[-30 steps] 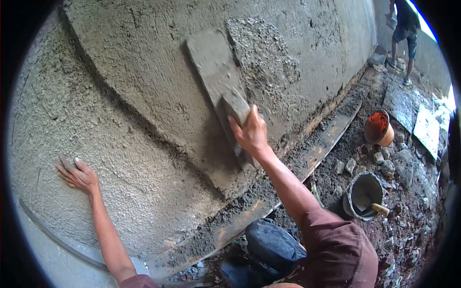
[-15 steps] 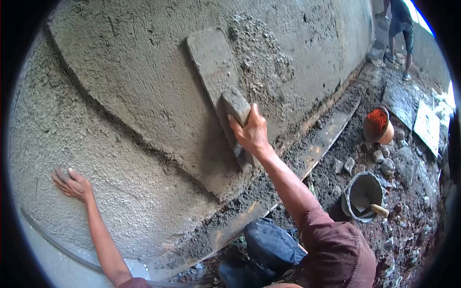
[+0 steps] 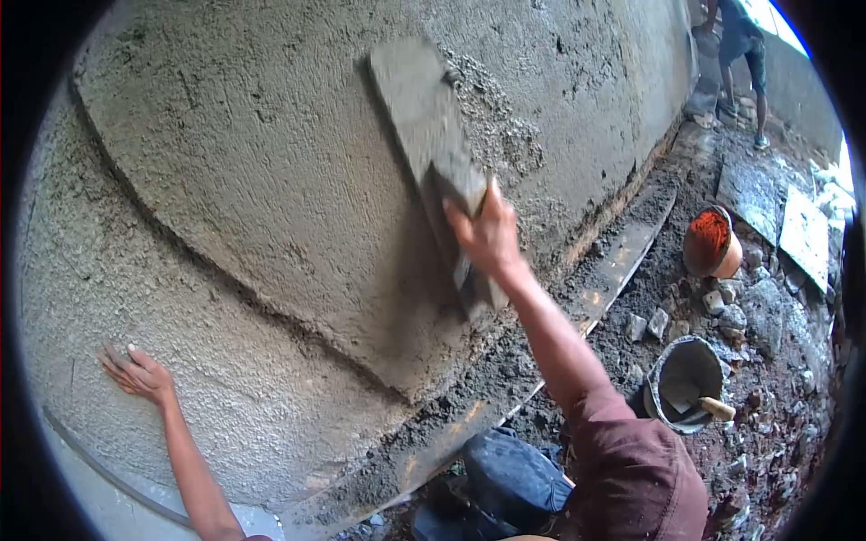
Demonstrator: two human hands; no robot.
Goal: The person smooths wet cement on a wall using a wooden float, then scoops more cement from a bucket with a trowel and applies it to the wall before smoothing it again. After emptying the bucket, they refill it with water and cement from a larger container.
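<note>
My right hand [image 3: 488, 233] is wrapped round the handle of a long plastering float [image 3: 417, 113], whose flat board lies against the wet mortar of the wall [image 3: 271, 171]. Beside the board's right edge is a rough, lumpy patch of mortar [image 3: 501, 113]. My left hand [image 3: 137, 374] rests flat with fingers spread on the coarser, lower part of the wall at the left. Between the two hands a raised mortar edge [image 3: 244, 287] runs diagonally down the wall.
A plank [image 3: 622, 257] strewn with fallen mortar lies along the wall's foot. To the right stand a bucket [image 3: 663, 388] with a trowel [image 3: 715, 408] and a tipped bucket [image 3: 729, 257] with reddish contents. Stones [image 3: 648, 325] litter the ground. Another person [image 3: 744, 54] stands far right.
My right hand has pushed the float a little to the right across the wall, covering part of the lumpy patch. My left hand stays in place.
</note>
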